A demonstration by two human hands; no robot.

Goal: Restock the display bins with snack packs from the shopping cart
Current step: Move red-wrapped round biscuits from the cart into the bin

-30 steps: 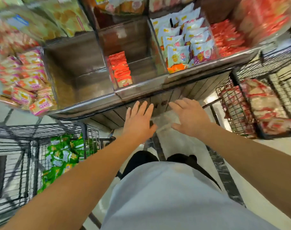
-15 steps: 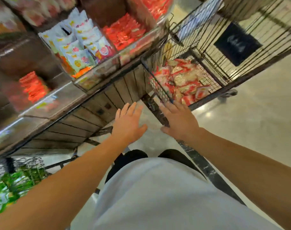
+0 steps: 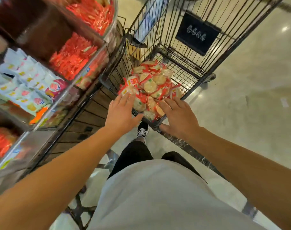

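Note:
A black wire shopping cart point(image 3: 188, 52) stands ahead of me with a heap of red-and-clear snack packs point(image 3: 150, 85) of round crackers in its bottom. My left hand point(image 3: 121, 113) hovers flat over the near left edge of the heap, fingers spread, holding nothing. Over the cart's near rim, my right hand point(image 3: 178, 117) is likewise open, its fingertips at the closest packs. To the left stand clear display bins point(image 3: 91, 63) holding red packs point(image 3: 73, 58) and white packs point(image 3: 23, 83).
A dark sign point(image 3: 198, 33) hangs on the cart's far wall. The wooden base of the display point(image 3: 85, 117) runs along the left. My black trousers and one shoe point(image 3: 142, 130) show below the cart's edge. Polished beige floor point(image 3: 257, 97) lies to the right.
The view has swung right from the display bins to the cart. Both open hands have moved from in front of the shelf base to over the packs in the cart.

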